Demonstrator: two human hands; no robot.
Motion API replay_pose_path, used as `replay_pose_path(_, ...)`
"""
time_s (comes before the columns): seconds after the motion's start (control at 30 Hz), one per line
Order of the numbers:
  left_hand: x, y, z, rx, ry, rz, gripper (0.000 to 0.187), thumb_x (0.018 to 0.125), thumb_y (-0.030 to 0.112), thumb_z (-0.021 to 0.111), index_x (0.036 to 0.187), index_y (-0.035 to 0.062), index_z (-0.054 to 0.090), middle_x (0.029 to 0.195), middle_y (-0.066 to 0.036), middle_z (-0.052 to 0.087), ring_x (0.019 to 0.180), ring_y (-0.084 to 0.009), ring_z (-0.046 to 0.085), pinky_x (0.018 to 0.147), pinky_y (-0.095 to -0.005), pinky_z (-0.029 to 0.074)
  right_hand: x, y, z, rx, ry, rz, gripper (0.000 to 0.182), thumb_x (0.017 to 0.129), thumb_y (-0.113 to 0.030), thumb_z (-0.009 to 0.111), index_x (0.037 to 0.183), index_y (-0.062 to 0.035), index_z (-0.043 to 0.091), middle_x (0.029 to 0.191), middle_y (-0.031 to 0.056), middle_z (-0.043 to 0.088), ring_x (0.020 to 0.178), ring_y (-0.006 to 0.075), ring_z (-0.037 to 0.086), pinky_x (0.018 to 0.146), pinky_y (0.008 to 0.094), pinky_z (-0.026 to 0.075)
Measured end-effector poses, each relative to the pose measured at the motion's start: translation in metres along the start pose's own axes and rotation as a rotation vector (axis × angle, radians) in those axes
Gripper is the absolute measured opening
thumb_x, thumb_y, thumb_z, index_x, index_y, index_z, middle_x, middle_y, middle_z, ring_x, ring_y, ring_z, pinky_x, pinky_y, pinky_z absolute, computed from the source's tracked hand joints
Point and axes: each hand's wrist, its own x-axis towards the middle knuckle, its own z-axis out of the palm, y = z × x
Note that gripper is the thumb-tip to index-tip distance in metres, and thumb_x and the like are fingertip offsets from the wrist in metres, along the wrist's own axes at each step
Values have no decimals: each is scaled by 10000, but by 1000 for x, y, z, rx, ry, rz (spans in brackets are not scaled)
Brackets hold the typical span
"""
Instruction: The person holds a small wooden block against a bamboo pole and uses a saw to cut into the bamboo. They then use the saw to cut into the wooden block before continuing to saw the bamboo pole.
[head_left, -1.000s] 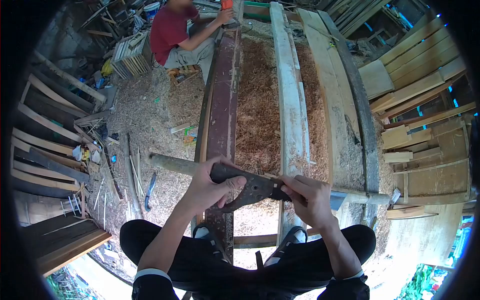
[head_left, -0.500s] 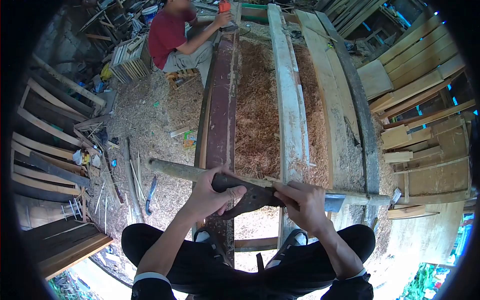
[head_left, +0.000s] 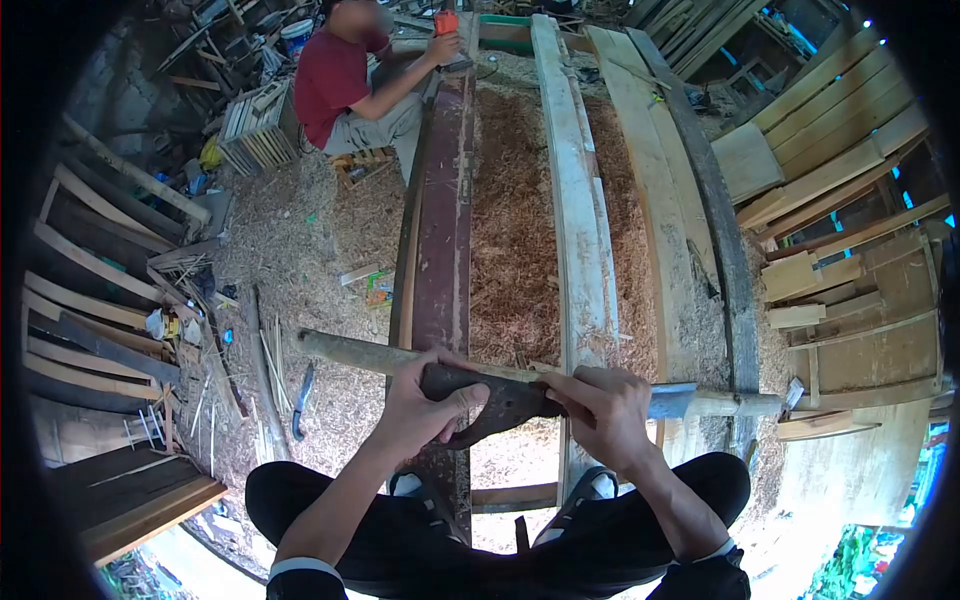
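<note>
My left hand (head_left: 415, 405) is closed around the left end of a dark, curved wooden tool body (head_left: 500, 400) with a small hole in it. Its exact kind I cannot make out. Gripping the narrower right part, my right hand (head_left: 610, 405) has its fingers wrapped round it. A flat metal blade (head_left: 672, 401) shows to the right of that hand; whether it joins the dark body is hidden by the fingers. Just behind the hands, a long wooden pole (head_left: 350, 348) lies crosswise over the boards.
Long boards, one maroon (head_left: 440, 220) and one white (head_left: 580, 220), run away from me over wood shavings (head_left: 510, 200). A knife (head_left: 302, 402) lies on the floor at left. A co-worker in a red shirt (head_left: 330, 85) holds an orange power tool (head_left: 447, 22). Planks (head_left: 830, 160) lean at right.
Both hands keep their grip, and the dark tool shifts very slightly. The view tilts a little. The co-worker's hand with the orange tool stays near the far end of the maroon board.
</note>
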Motion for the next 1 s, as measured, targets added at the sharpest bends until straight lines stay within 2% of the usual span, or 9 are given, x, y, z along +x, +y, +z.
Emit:
replay_pose_path(0.37,12,7,-4,-9,14,209,304,821,143,842,1005,28,629,748,-42,670,532,-60,580,444,-208,448,13,-2,-10,-81,213,-86,187,779,-96,770,964,-113,746,601,13,532,517,199,517,512,345,353)
replay_pose_path(0.47,9,16,-2,123,46,301,383,767,139,880,1035,31,628,949,-104,711,763,-125,690,628,-239,547,7,-5,-17,-145,241,-99,164,812,-194,779,955,-130,731,629,-7,534,547,153,540,515,322,370)
replay_pose_path(0.53,11,26,4,664,391,896,547,720,301,904,1139,71,637,1249,-125,648,1163,-204,626,956,-385,512,3,-2,-14,-203,251,-103,172,819,-207,776,966,-132,725,628,-13,525,550,143,541,511,312,363)
replay_pose_path(0.57,8,32,8,666,385,900,547,720,301,904,1139,71,637,1249,-125,648,1163,-204,626,956,-385,512,0,-2,-12,-256,253,-103,181,826,-220,773,976,-133,719,626,-20,516,553,133,542,508,302,356)
replay_pose_path(0.63,0,41,16,1307,214,1072,709,682,467,879,1255,141,618,1468,-102,502,1401,-249,420,1146,-497,313,0,-2,-16,-297,245,-136,177,835,-227,764,977,-135,713,628,-25,513,552,126,542,505,297,356)
replay_pose_path(0.7,-2,31,32,1396,148,970,763,670,561,827,1303,196,607,1370,-73,552,1370,-253,430,1176,-503,252,-2,-5,-14,-329,222,-175,173,844,-234,756,979,-136,708,630,-30,510,552,119,541,502,291,356)
replay_pose_path(0.77,6,9,40,1446,143,876,753,648,527,829,1280,180,613,1194,-58,580,1225,-244,502,1108,-476,328,-4,-11,-9,-285,225,-154,139,856,-241,744,946,-144,700,638,-36,513,555,112,543,500,291,359)
replay_pose_path(0.93,28,-3,22,1384,301,1159,498,511,408,855,859,138,623,786,-40,581,712,-240,573,687,-404,442,2,-21,-9,-259,230,-151,121,859,-235,744,902,-137,687,624,-34,499,561,114,543,501,292,359)
replay_pose_path(1.0,22,5,20,1348,301,1079,475,546,392,854,862,119,625,788,-49,605,730,-246,604,690,-393,469,4,-23,-7,-242,261,-136,120,860,-234,744,890,-135,683,619,-31,495,560,117,541,502,293,360)
